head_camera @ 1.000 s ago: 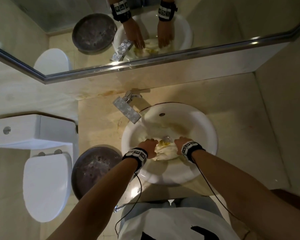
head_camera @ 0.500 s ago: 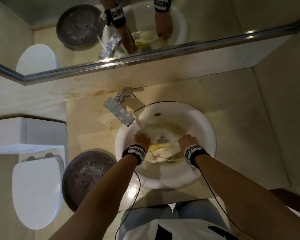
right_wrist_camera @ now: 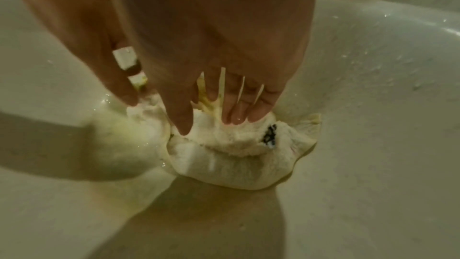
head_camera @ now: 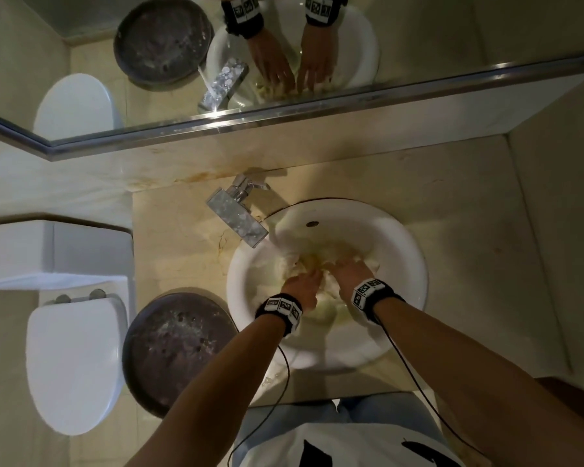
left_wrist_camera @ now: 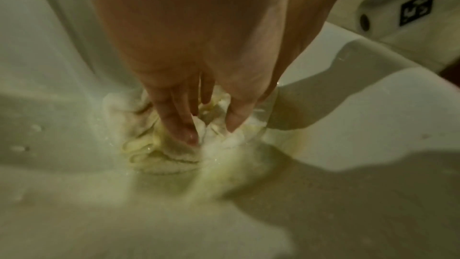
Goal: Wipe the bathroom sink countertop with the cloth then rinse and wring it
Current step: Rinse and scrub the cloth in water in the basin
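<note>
My beige stone countertop [head_camera: 469, 237], stained near the wall

A white round sink [head_camera: 408, 251] sits sunk into it, and the chrome faucet [head_camera: 238, 217] stands at its back left, reaching over the basin.

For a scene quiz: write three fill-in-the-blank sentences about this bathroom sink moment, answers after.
1. Both hands press a wet cream terry cloth into the round white ceramic ____.
2. The square chrome faucet stands on the basin's ____ side.
3. The left hand and right hand touch the cloth with ____ fingers.

Answers: sink; left; straight
</note>
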